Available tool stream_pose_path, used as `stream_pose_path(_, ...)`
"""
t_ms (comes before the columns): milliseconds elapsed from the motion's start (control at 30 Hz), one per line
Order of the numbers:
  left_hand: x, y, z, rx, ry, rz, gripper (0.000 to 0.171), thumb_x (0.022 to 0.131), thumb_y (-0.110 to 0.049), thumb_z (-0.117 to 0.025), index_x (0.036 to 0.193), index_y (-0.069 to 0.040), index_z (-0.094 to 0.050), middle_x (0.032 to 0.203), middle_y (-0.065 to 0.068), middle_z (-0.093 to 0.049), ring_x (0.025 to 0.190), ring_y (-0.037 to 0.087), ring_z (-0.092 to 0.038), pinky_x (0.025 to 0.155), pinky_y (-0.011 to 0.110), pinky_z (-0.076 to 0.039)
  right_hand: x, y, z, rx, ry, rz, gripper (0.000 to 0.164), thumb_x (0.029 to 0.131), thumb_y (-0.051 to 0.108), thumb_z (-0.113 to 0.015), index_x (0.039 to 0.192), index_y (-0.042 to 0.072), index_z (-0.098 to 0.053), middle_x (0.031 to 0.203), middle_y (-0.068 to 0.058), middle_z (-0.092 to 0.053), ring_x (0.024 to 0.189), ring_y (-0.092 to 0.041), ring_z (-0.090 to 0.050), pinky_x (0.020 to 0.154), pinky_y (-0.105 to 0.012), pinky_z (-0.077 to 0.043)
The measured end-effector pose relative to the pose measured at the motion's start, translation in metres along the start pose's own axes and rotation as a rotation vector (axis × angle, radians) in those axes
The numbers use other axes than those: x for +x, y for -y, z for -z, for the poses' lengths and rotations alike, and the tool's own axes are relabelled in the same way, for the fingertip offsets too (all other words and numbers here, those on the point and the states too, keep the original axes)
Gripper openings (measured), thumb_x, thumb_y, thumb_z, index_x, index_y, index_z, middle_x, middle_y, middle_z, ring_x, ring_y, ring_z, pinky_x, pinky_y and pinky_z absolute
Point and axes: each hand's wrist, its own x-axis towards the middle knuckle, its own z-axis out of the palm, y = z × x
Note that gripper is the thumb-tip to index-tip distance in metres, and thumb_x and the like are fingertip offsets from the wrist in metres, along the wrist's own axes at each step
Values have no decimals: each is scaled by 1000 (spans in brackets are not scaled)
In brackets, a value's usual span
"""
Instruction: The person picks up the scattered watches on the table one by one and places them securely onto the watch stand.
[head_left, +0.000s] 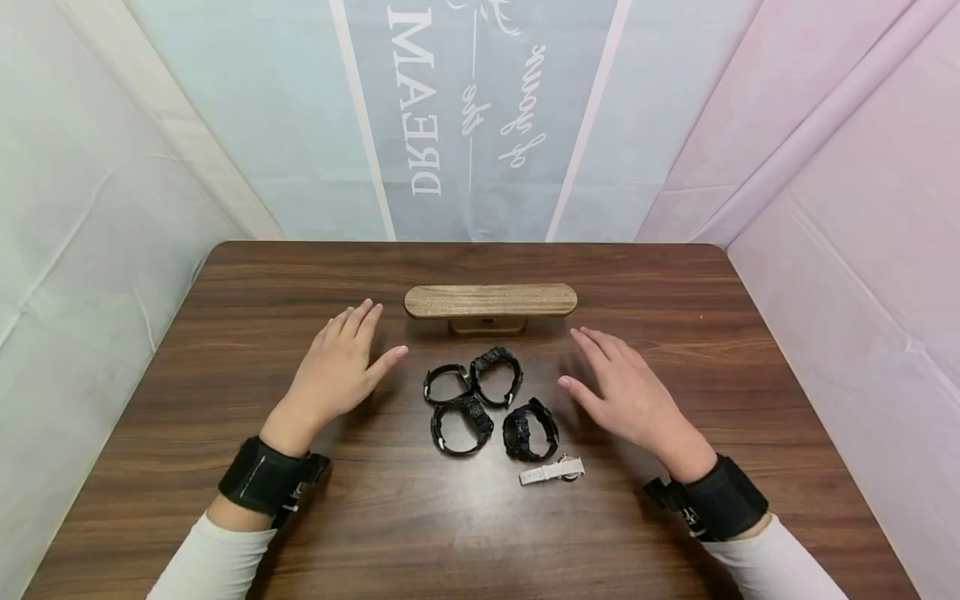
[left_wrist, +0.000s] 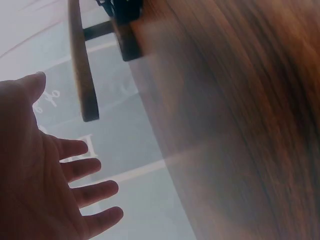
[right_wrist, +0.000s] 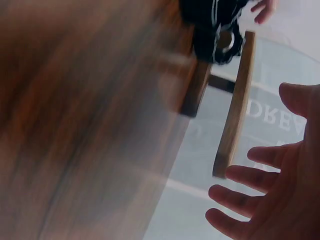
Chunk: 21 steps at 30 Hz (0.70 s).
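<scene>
My left hand (head_left: 333, 371) is held over the table to the left of the watches, fingers straight, thumb spread toward them, holding nothing. My right hand (head_left: 630, 396) mirrors it on the other side, its fingers also extended and its palm bare in the right wrist view. Between the hands several black watches sit with their straps looped, among them an upper right one (head_left: 493, 358), a lower left one (head_left: 476, 413) and a lower right one (head_left: 516, 435). Nearest me lies a watch with a white strap (head_left: 538, 474). Behind them stands a wooden bar on a base (head_left: 491, 302).
The dark wood-grain table (head_left: 420, 542) has its far edge against a hanging pale blue cloth (head_left: 300, 125) with mirrored lettering. White fabric walls rise at both sides. Black bands with cameras wrap both wrists.
</scene>
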Motion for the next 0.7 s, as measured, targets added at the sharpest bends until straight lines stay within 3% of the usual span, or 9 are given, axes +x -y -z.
stream_pose_path(467, -6, -19, -3, 35, 20, -32, 83, 90, -67, -26, 144, -4, -29, 148, 17, -30, 134, 38, -24, 105, 56, -27, -12, 33, -6, -11, 42, 114, 71, 90, 59, -41, 145, 15, -31, 139, -11, -42, 127, -28, -37, 102, -50, -34)
stream_pose_path(700, -8, -26, -3, 42, 23, -50, 82, 90, -67, -26, 144, -5, -30, 148, 17, -30, 133, 37, -25, 106, 54, -27, -19, 42, -7, -4, 122, 121, 77, 87, 64, -42, 144, 14, -32, 140, -10, -42, 125, -26, -39, 102, -48, -35)
